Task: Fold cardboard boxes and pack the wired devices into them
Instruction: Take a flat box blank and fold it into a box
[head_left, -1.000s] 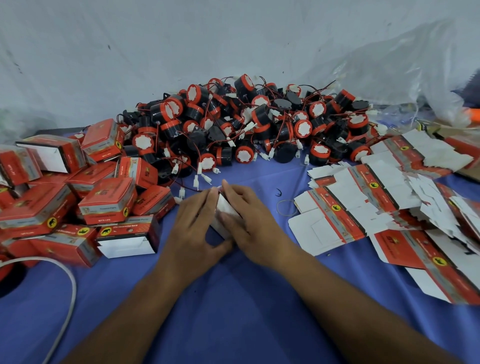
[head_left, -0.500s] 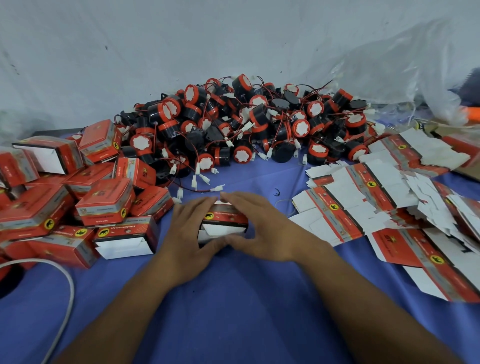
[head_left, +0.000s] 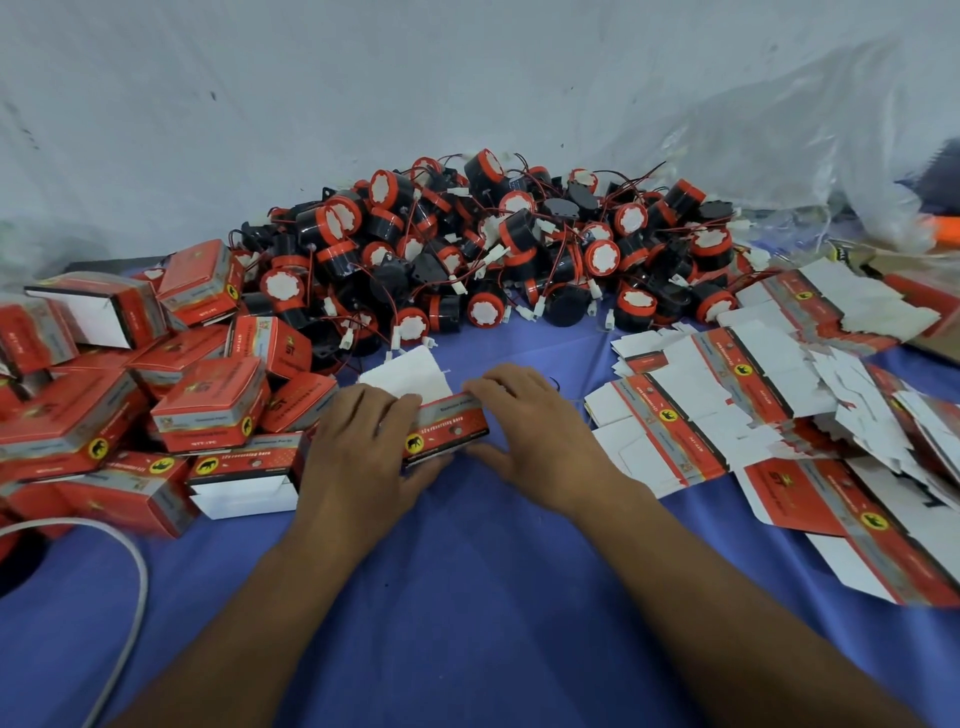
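Near the table's (head_left: 467, 597) middle, a red box (head_left: 448, 434) is gripped at both ends: left hand (head_left: 358, 457) curled round one end, right hand (head_left: 535, 436) round the other, white flap (head_left: 410, 376) raised.

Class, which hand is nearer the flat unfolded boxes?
Right. The right hand lies just left of the flat boxes; the left hand is farther left, across the held box.

The box (head_left: 448, 430) held between my left hand (head_left: 358, 457) and right hand (head_left: 540, 441) reads "12v reversing horn" beside a yellow elephant badge, and the neighbouring box (head_left: 244, 461) just left of my grip repeats it.
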